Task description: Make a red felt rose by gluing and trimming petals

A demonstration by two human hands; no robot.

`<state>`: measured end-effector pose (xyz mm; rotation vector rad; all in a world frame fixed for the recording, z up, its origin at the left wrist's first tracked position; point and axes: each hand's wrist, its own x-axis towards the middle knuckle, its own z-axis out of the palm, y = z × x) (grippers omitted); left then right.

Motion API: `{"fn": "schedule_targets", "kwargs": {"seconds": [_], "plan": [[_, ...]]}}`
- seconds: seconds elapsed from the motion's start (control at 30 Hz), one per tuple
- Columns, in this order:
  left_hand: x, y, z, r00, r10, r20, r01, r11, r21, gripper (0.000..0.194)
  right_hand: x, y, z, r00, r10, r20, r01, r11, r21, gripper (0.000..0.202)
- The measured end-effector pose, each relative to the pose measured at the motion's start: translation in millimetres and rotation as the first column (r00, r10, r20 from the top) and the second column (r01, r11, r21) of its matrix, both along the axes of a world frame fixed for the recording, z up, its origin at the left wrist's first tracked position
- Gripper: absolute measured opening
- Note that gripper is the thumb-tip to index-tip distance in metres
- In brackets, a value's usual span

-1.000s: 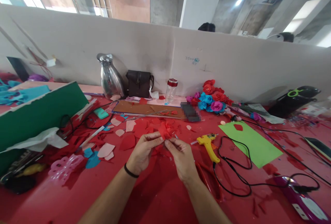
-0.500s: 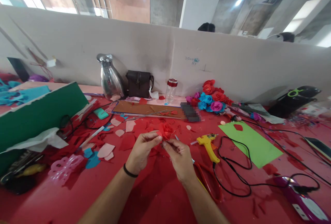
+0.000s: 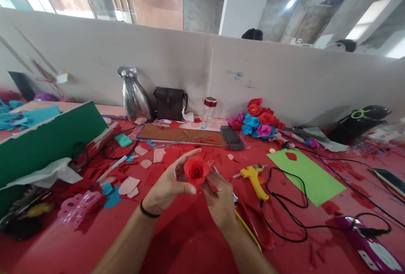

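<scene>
A red paper rose (image 3: 196, 169) faces up toward me between my hands, above the red table. My right hand (image 3: 220, 198) is closed at the rose's right underside, fingers pressed together; the spot where it grips is partly hidden. Around the left side of the flower curves my left hand (image 3: 169, 185), open, thumb and forefinger spread apart. Whether those fingers touch the petals, I cannot tell. Just right of my right hand lie scissors (image 3: 257, 225) with red handles. A yellow glue gun (image 3: 255, 179) rests farther right.
Behind stand a steel jug (image 3: 134, 97), a dark bag (image 3: 171, 103) and a glass jar (image 3: 209, 111). Paper flowers (image 3: 265, 118) are bunched at back right. A black cord (image 3: 292, 223) loops to a power strip (image 3: 370, 244). Green paper (image 3: 310, 177) lies right; petal scraps (image 3: 129, 184) are scattered left.
The rose has turned to face me and shifted slightly left. My left hand has released its pinch and spread its fingers; my right hand has stayed at the flower.
</scene>
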<state>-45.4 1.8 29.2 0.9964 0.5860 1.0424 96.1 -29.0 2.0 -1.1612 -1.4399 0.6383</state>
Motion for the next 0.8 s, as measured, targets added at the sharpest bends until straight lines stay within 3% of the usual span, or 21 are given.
{"fn": "schedule_targets", "kwargs": {"seconds": [0.1, 0.2, 0.4, 0.53, 0.63, 0.73, 0.8], "plan": [[-8.5, 0.2, 3.7, 0.996, -0.077, 0.036, 0.078, 0.997, -0.015, 0.097, 0.0, 0.7, -3.4, 1.0, -0.001, -0.011, 0.001, 1.0, 0.021, 0.016], [-14.3, 2.7, 3.7, 0.994, -0.103, 0.041, 0.104, 0.995, -0.002, 0.101, 0.9, 1.4, -7.1, 1.0, -0.006, -0.018, 0.007, 0.999, 0.042, 0.017], [-16.0, 9.9, -6.2, 0.988, -0.135, -0.079, 0.142, 0.985, 0.1, 0.067, 2.8, 1.9, -8.0, 1.0, -0.014, 0.005, 0.013, 0.998, 0.063, 0.018], [-11.5, 6.3, -2.3, 0.981, -0.192, -0.025, 0.194, 0.974, 0.115, 0.074, 1.7, 4.6, -9.7, 0.996, -0.015, -0.088, 0.009, 0.998, -0.064, 0.013], [-6.4, 3.5, 0.5, 0.991, -0.129, 0.046, 0.128, 0.991, 0.031, 0.069, 0.8, 7.8, -12.8, 0.952, 0.02, -0.306, -0.076, 0.982, -0.173, 0.013], [0.0, 4.5, -3.8, 0.999, 0.052, -0.001, -0.052, 0.997, -0.058, 0.032, 0.6, 9.7, -14.1, 0.871, 0.053, -0.489, -0.178, 0.961, -0.213, 0.014], [4.6, 5.8, -8.0, 0.985, 0.141, -0.101, -0.148, 0.987, -0.069, 0.02, 0.5, 10.0, -13.2, 0.848, 0.059, -0.527, -0.202, 0.955, -0.218, 0.012]]}}
